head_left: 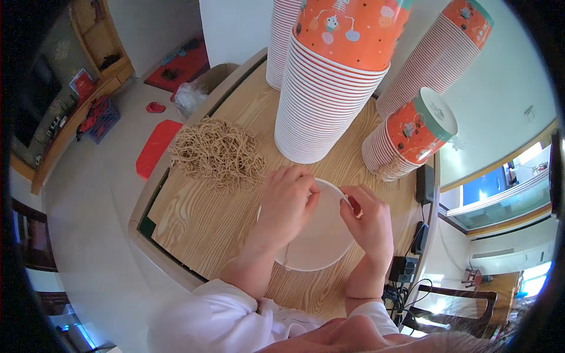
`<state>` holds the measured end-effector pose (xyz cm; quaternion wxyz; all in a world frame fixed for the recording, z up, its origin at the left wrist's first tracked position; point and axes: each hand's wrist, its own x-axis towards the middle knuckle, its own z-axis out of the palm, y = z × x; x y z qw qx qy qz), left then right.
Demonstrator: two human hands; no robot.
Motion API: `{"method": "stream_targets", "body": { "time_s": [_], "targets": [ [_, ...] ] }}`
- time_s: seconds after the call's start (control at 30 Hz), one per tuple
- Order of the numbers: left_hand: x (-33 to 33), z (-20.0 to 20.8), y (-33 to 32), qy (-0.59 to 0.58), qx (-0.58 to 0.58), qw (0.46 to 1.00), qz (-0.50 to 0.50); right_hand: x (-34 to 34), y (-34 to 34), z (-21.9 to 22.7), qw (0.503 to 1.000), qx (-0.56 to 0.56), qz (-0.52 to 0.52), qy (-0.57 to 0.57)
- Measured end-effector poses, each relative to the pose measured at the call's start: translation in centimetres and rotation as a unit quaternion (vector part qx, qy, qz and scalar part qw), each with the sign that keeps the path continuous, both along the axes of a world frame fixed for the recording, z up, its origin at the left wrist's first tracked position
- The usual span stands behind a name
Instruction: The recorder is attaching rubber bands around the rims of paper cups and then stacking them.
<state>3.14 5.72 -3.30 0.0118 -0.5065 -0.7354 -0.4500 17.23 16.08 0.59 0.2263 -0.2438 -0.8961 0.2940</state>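
Note:
A white-lined round paper bucket [321, 238] sits in front of me on the wood-grain table, its open mouth facing up. My left hand [288, 203] is at its far rim, fingers curled together; what they pinch is hidden. Across a short gap, my right hand [369, 220] pinches the rim at the far right between thumb and fingers. A thin strand of twine [286, 256] hangs over the near rim inside the bucket. Left of my left hand lies a loose heap of tan twine pieces [218, 154].
Tall stacks of nested orange-and-white paper buckets [329, 100] stand at the back, with a shorter stack [409, 135] at the right. Black power adapters and cables [403, 269] line the table's right edge. A red stool [158, 150] stands beyond the left edge.

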Motion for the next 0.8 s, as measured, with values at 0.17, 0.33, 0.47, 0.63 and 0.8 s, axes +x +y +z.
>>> {"method": "stream_targets", "body": {
  "time_s": [0.17,0.33,0.47,0.63,0.8],
  "targets": [
    [0.22,-0.26,0.2,0.013,0.001,1.0,0.01,0.2,0.04,-0.02,1.0,0.007,-0.002,-0.005],
    [0.2,-0.14,0.21,0.015,-0.021,0.999,0.023,0.25,-0.1,0.25,1.0,0.009,-0.002,-0.006],
    [0.13,-0.17,0.18,0.02,-0.008,1.0,0.018,0.23,0.03,0.13,1.0,0.01,0.001,0.005],
    [0.13,0.09,0.18,0.016,-0.002,1.0,0.011,0.29,0.19,0.02,1.0,0.012,-0.003,0.001],
    [0.16,0.13,0.21,0.018,-0.002,1.0,0.013,0.28,0.16,0.04,1.0,0.015,-0.005,0.002]
  ]
}}
